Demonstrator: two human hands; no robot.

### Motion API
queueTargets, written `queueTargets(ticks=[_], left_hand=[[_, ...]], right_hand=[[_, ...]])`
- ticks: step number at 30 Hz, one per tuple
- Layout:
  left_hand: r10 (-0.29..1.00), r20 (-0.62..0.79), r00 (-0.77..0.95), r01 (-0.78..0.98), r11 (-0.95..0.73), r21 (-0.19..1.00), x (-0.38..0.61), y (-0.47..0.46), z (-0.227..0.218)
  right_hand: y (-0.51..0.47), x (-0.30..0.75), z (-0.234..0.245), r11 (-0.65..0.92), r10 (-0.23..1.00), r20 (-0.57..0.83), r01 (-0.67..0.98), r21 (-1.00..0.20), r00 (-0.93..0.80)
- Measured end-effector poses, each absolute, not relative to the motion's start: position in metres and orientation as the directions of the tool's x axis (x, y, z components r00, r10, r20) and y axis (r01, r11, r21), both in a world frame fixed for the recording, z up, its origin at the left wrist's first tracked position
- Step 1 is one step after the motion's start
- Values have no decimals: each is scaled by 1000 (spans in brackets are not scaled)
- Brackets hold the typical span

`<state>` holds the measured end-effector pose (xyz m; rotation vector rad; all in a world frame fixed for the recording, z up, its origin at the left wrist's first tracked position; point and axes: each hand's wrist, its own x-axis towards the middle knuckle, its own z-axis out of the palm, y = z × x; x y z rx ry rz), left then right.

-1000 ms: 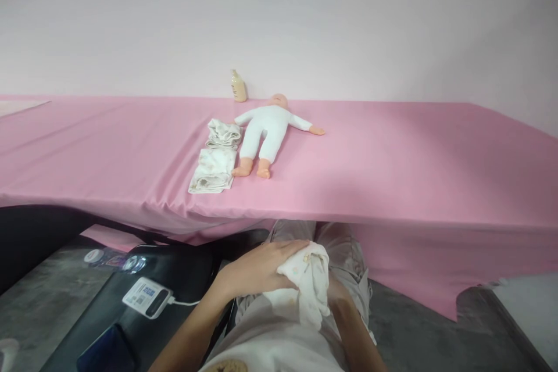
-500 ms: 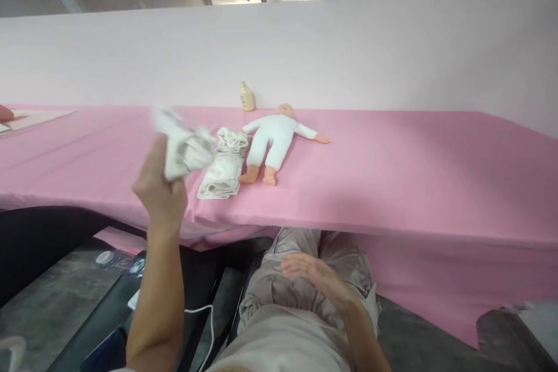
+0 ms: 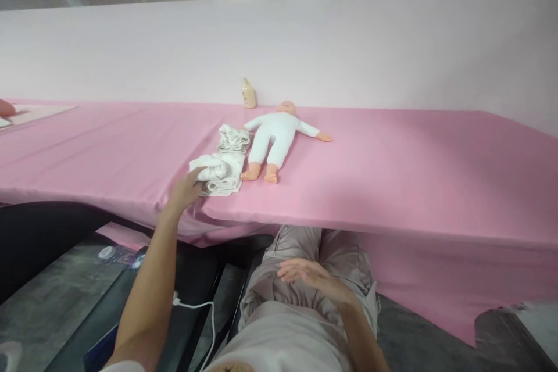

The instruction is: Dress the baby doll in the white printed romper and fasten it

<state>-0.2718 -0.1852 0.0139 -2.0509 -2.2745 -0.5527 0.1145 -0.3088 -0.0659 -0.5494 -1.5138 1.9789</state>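
Observation:
My left hand (image 3: 187, 189) grips the edge of a bunched white cloth (image 3: 213, 168), which rests on a stack of folded white cloths (image 3: 224, 186). Some of its fingers are hidden by the cloth. A rolled white cloth (image 3: 235, 139) lies at the far end of the stack. Just right of the cloths, a baby doll (image 3: 274, 133) in a white suit lies on its back, arms spread. My right hand (image 3: 307, 273) hovers or rests over my lap, fingers stretched out, holding nothing.
A pump bottle (image 3: 249, 95) stands behind the doll by the white wall. Pink cloth (image 3: 392, 174) covers the table. At the far left is part of another person's hand (image 3: 6, 108). A white cable (image 3: 196, 306) lies on a dark seat to my left.
My left hand has come down and to the right, bringing the bunched cloth from the air onto the folded stack. My right hand has lifted slightly at the fingers.

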Motion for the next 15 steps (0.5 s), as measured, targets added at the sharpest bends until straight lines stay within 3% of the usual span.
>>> queueTargets(ticks=[5,10,15], left_hand=[[750,602,-273,931,48,362,-249,-175,24],[943,333,-10,956,-88,280,-233,-156,2],[955,294,-27,969,-47,244,-234,-156,3]], right_hand=[[-309,113,-64,-181,679,6,-175,-968,-734],[-310,112,-68,-194,661,14,-188,-963,-750],[-311,113,-70,-176,650,-1,-149,-973,-760]])
